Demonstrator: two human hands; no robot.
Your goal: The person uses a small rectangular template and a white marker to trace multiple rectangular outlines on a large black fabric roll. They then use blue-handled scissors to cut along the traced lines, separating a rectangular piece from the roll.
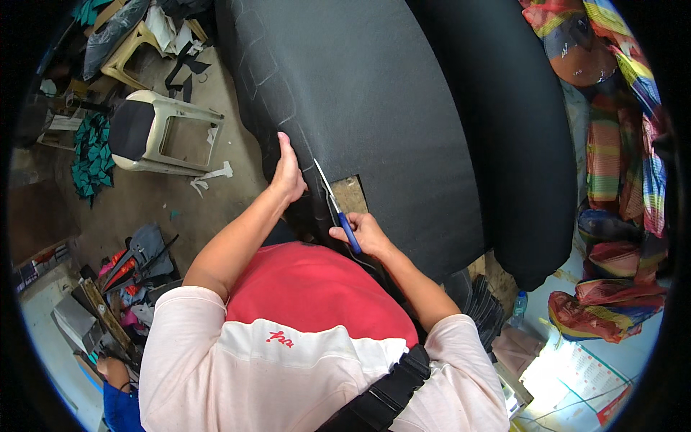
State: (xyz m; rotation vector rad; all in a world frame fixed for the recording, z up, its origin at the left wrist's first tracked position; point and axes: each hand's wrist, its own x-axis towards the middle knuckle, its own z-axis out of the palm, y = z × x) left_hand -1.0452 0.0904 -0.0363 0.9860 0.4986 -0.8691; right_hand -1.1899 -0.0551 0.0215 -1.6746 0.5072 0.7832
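Observation:
A large black sheet point(374, 108), leather-like and marked with pale chalk outlines along its left side, is spread in front of me. My right hand point(365, 234) grips blue-handled scissors point(348, 229), their slim blades pointing forward and left along the sheet's near left edge. Beside the blades, a rectangular gap in the sheet shows a brown wooden surface point(350, 196). My left hand point(289, 175) lies against the sheet's left edge, left of the scissor tips. Its visible fingers stretch forward; the others are hidden.
A thick black roll point(522, 158) lies along the right. On the left floor stands a pale plastic stool point(169, 133) with a black seat, near green scraps point(92, 155). Colourful striped bags point(604, 309) hang over the right side. Another person's blue sleeve point(121, 409) shows at lower left.

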